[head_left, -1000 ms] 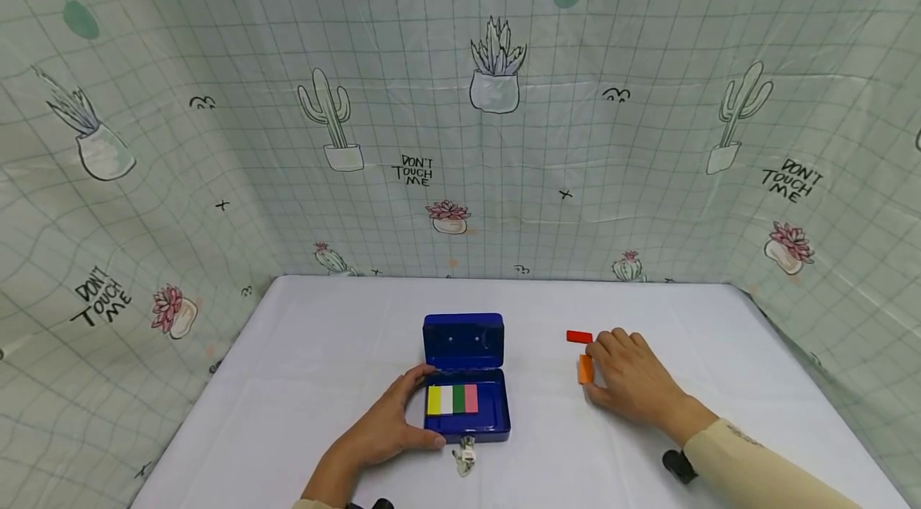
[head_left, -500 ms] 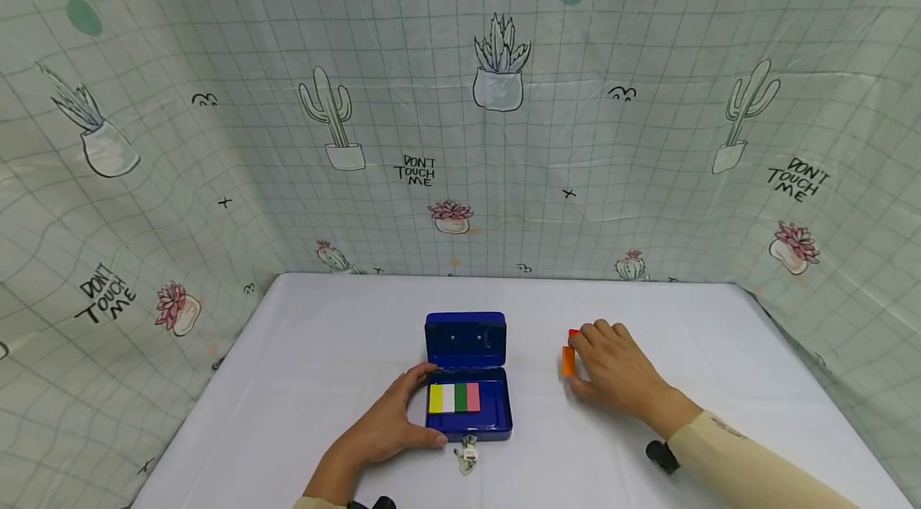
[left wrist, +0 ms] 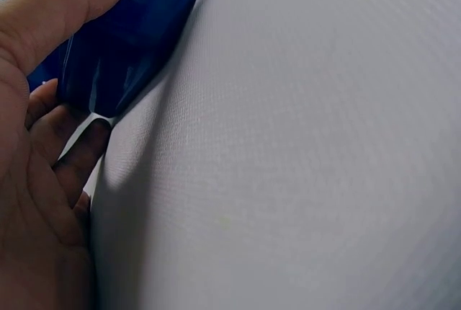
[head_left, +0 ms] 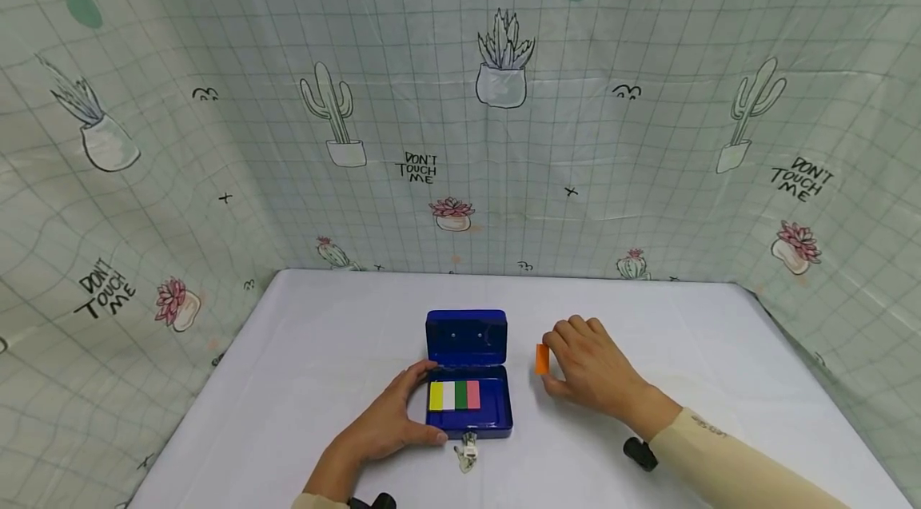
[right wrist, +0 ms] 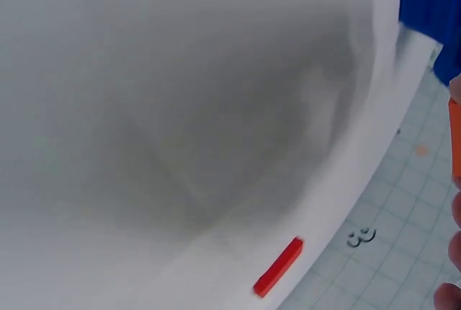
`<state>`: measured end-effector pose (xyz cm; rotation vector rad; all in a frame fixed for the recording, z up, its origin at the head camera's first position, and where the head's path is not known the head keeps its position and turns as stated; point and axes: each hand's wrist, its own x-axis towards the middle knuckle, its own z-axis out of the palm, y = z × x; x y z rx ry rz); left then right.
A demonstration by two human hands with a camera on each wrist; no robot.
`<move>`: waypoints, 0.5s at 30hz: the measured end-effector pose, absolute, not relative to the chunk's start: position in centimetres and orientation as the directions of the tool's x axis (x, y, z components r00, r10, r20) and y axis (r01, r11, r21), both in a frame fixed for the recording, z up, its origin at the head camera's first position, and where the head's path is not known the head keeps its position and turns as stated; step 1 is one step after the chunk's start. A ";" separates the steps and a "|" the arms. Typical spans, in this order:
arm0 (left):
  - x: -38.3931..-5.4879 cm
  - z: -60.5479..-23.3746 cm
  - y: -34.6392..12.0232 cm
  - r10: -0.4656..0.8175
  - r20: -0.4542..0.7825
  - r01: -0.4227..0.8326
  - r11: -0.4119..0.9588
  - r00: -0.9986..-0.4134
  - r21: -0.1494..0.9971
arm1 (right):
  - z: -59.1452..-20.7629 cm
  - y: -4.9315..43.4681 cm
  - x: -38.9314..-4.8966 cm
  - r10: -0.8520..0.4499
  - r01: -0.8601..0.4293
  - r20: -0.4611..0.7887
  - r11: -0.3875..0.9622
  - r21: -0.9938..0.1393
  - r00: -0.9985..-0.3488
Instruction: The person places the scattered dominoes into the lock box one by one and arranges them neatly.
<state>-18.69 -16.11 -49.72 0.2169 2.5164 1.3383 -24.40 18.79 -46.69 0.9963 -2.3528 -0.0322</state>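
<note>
A small blue cash box with a raised lid stands mid-table. Yellow, white, green and pink blocks lie side by side in it. My left hand holds the box by its left side, thumb at the front corner and fingers toward the back. Right of the box, my right hand pinches an orange block between thumb and fingers. A red block lies on the cloth in the right wrist view; in the head view the right hand hides it.
Keys hang from the lock at the box's front. White cloth covers the table. A patterned curtain surrounds its back and sides.
My right hand has carried the orange block leftward, closer to the box. The red block has passed out of sight behind that hand in the head view. My left hand stays on the box.
</note>
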 end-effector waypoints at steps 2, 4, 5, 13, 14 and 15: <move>-18.7 -49.7 -16.1 0.264 -0.175 0.003 0.561 -0.949 0.828 | -46.5 18.1 -24.2 -0.672 -0.665 0.503 0.710 0.231 -0.544; -18.7 -49.7 -16.1 0.266 -0.174 0.005 0.562 -0.948 0.827 | -46.3 17.3 -24.1 -0.682 -0.678 0.502 0.699 0.230 -0.532; -18.8 -49.7 -16.1 0.266 -0.174 0.006 0.561 -0.948 0.828 | -46.3 16.9 -24.0 -0.687 -0.683 0.500 0.693 0.231 -0.527; -18.8 -49.4 -15.9 0.250 -0.187 -0.012 0.570 -0.950 0.821 | -46.1 13.8 -23.2 -0.727 -0.713 0.433 0.662 0.233 -0.534; -18.7 -49.4 -15.9 0.251 -0.189 -0.013 0.570 -0.949 0.822 | -46.2 13.5 -23.1 -0.731 -0.714 0.419 0.660 0.235 -0.538; -18.7 -49.4 -15.9 0.254 -0.192 -0.015 0.567 -0.948 0.824 | -46.3 13.2 -23.0 -0.736 -0.715 0.404 0.658 0.238 -0.543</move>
